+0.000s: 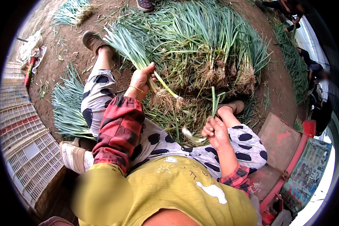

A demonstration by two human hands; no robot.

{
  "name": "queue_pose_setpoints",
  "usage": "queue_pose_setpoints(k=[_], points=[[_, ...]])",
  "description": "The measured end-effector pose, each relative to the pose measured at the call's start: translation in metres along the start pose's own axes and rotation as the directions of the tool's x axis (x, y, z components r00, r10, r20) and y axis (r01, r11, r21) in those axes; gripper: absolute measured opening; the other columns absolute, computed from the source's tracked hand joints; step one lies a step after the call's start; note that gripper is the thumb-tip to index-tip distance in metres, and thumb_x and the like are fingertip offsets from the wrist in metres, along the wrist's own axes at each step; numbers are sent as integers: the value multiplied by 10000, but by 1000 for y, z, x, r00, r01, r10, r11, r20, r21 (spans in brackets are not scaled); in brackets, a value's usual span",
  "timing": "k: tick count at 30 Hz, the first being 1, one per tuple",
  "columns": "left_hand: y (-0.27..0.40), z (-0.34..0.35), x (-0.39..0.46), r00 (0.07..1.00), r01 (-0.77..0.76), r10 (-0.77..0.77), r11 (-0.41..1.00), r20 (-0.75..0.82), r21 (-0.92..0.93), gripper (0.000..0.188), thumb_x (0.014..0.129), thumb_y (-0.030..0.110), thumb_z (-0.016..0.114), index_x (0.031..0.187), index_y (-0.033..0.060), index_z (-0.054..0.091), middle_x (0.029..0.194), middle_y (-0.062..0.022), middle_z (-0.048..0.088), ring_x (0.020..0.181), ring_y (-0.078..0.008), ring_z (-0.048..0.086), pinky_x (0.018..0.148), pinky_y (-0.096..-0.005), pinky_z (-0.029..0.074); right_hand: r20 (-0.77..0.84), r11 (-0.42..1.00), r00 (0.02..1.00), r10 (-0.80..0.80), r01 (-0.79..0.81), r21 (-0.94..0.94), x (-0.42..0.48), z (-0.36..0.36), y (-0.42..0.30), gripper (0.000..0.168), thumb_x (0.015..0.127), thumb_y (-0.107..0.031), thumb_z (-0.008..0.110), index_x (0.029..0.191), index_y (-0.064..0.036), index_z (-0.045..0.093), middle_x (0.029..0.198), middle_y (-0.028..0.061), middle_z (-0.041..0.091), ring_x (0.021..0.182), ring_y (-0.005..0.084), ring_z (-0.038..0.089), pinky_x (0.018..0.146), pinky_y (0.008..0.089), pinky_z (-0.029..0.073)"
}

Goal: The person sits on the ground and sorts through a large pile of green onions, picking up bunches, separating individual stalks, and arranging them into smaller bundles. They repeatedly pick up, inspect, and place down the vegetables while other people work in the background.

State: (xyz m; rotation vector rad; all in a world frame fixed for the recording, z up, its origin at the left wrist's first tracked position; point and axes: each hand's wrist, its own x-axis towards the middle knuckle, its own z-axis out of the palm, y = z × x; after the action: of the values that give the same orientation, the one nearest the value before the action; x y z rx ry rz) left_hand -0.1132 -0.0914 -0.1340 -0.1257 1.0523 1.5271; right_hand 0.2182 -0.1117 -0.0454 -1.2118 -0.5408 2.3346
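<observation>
My left hand (141,80) grips a small bunch of green garlic or similar leafy stalks (127,50), leaves pointing away and pale roots hanging towards me. One stalk (165,84) angles out of that bunch, its rooted white end apart from the rest. In my right hand (217,132) is a single thin stalk (214,100), pinched between thumb and fingers. Its green top sticks up past the fist; a blurred white piece (192,135) shows just left of the hand, and I cannot tell whether it is attached. Between my legs lie loose leaf trimmings (172,118).
A large heap of rooted stalks (212,36) lies ahead. Smaller bundles rest at left (69,104) and far left (72,12). White plastic crates (31,166) line the left side. A red metal frame (288,169) and blue crate (306,172) stand right. Other people (291,8) are far right.
</observation>
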Motion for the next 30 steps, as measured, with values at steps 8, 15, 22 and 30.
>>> queue_pose_setpoints(k=[8, 15, 22, 30], points=[[-14, 15, -10, 994, 44, -50, 997, 98, 59, 144, 830, 159, 609, 884, 36, 556, 761, -29, 562, 610, -111, 504, 490, -228, 446, 133, 567, 942, -307, 293, -770, 44, 32, 23, 568, 820, -186, 611, 1281, 26, 355, 1268, 201, 433, 1098, 259, 500, 878, 299, 431], [-8, 32, -46, 973, 150, -120, 979, 197, -141, 260, 766, -66, 492, 1010, -3, 429, 1021, -227, 562, 841, -303, 604, 753, -397, 518, 316, 262, 782, -537, 511, -818, 117, 63, -33, 330, 839, -195, 586, 1087, 20, 545, 1056, 179, 588, 961, 276, 577, 825, 315, 455], [8, 45, -45, 978, -10, 11, 1000, 206, -5, 191, 843, 106, 544, 1017, 48, 488, 688, -41, 545, 458, -97, 442, 494, -276, 438, -323, 190, 632, -704, -271, -944, 239, -82, -133, 337, 784, -211, 613, 1023, 21, 567, 925, 183, 617, 863, 284, 590, 786, 370, 441], [6, 38, -38, 982, -23, 23, 1000, 189, -2, 192, 827, 109, 580, 989, 56, 492, 681, -42, 537, 446, -89, 430, 426, -250, 398, -135, 887, 938, -318, 245, -392, 159, 3, -122, 179, 771, -52, 628, 921, -11, 539, 759, 53, 591, 653, 149, 601, 556, 288, 534]])
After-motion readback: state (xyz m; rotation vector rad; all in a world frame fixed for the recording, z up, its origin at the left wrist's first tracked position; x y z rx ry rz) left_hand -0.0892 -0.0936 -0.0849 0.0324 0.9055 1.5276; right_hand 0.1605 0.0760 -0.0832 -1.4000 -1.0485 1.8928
